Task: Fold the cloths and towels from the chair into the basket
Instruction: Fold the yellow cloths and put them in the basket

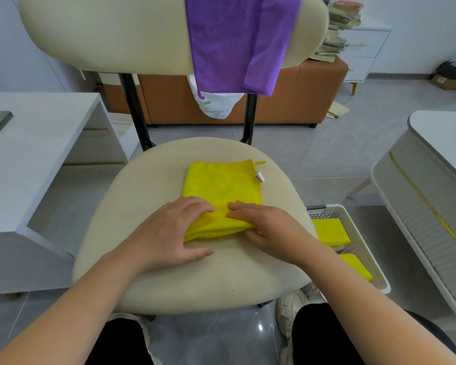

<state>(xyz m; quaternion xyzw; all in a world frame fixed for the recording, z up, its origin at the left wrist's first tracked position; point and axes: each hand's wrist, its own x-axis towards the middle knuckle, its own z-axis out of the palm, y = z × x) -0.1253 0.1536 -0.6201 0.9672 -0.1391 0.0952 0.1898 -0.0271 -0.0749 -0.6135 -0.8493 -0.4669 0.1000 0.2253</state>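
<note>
A yellow cloth point(221, 185) lies on the cream chair seat point(153, 180), its near edge lifted and doubled over. My left hand point(174, 233) grips that near edge at the left, fingers on top and thumb below. My right hand point(269, 227) pinches the same edge at the right. A purple towel point(234, 40) hangs over the chair's backrest point(103, 35). The white perforated basket point(353, 225) sits on the floor to the right of the seat, with folded yellow cloths point(329, 234) inside.
A white desk point(32, 154) stands on the left and a white ribbed table point(432, 185) on the right. Behind the chair is an orange bench point(300, 96) with a white bag hanging near it. My knees and shoes show below the seat.
</note>
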